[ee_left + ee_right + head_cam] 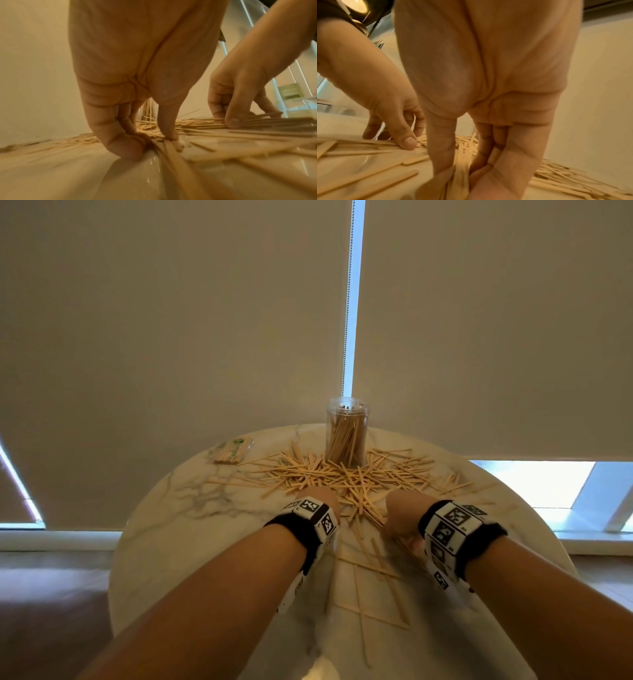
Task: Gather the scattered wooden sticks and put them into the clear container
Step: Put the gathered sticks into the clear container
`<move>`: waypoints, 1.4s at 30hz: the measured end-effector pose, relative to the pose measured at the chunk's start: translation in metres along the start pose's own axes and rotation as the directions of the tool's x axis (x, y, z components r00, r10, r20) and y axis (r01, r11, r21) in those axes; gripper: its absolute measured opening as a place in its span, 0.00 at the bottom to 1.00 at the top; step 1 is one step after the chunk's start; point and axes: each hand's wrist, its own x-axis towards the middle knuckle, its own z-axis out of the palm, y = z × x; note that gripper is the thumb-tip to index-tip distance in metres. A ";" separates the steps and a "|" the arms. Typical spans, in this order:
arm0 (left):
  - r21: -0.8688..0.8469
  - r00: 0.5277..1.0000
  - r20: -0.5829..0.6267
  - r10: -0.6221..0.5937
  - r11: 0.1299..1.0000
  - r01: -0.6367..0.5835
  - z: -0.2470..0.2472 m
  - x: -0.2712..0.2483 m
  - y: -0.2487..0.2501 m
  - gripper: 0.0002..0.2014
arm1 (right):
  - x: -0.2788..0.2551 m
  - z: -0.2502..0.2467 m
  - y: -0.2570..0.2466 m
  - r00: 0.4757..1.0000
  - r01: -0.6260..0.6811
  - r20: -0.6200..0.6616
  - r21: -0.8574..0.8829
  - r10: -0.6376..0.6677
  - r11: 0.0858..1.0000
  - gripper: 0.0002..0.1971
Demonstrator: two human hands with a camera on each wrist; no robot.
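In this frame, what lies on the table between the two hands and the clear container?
In the head view, a dense heap of scattered wooden sticks fills the stretch from the left hand and right hand up to the base of the clear container; little bare marble shows there.

It looked like a room in a home or a flat: a round marble-patterned tabletop [164, 508] stood close to windows covered by cream roller blinds [171, 320] with a bead chain [346, 337], over a dark wooden floor [51, 611].
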 end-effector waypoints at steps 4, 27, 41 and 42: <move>0.021 0.999 0.043 0.027 0.999 -0.028 -0.008 -0.004 0.002 0.15 | -0.002 0.001 -0.001 0.999 -0.031 -0.011 -0.046 0.030 0.998 0.19; -0.154 0.998 0.053 0.013 0.988 -0.005 0.008 -0.008 -0.031 0.17 | -0.011 -0.016 0.008 0.998 0.028 -0.062 0.446 -0.001 0.895 0.09; -0.995 0.976 -0.091 -0.197 0.056 -0.081 0.016 0.002 -0.025 0.16 | -0.007 -0.014 -0.040 0.966 0.252 -0.218 0.674 -0.139 0.694 0.06; -0.993 0.970 -0.112 -0.214 0.068 -0.100 0.017 0.006 -0.024 0.19 | -0.006 -0.013 -0.045 0.963 0.265 -0.220 0.678 -0.154 0.685 0.06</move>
